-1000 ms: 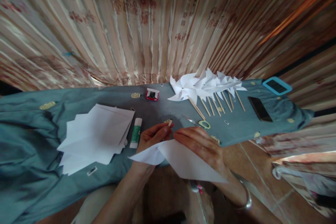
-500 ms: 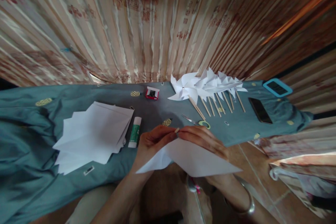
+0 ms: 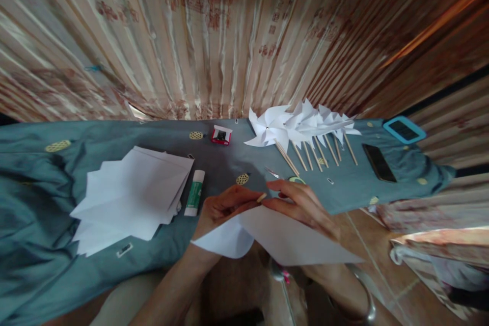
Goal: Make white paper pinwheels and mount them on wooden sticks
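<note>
A white paper pinwheel (image 3: 298,237) with curved blades is held in front of me, facing down towards my lap. My left hand (image 3: 225,206) is closed at its centre, pinching a pale wooden stick (image 3: 262,197) whose end pokes up between finger and thumb. On the other side, my right hand (image 3: 301,206) grips the pinwheel, its fingertips near the stick end and the index finger a little raised. The paper hides part of both palms and most of the stick. Just beyond my right fingers lie scissors (image 3: 297,180), partly covered by that hand.
A stack of white paper (image 3: 130,193) and a green glue stick (image 3: 194,193) lie on the left of the cloth (image 3: 229,163). Behind are a small red box (image 3: 221,135) and several finished pinwheels (image 3: 298,125). A phone (image 3: 379,162) and a blue-framed device (image 3: 405,129) lie at right.
My right index finger has lifted away from the stick end, which shows more now. The pinwheel has shifted slightly down and its right blade reaches further right.
</note>
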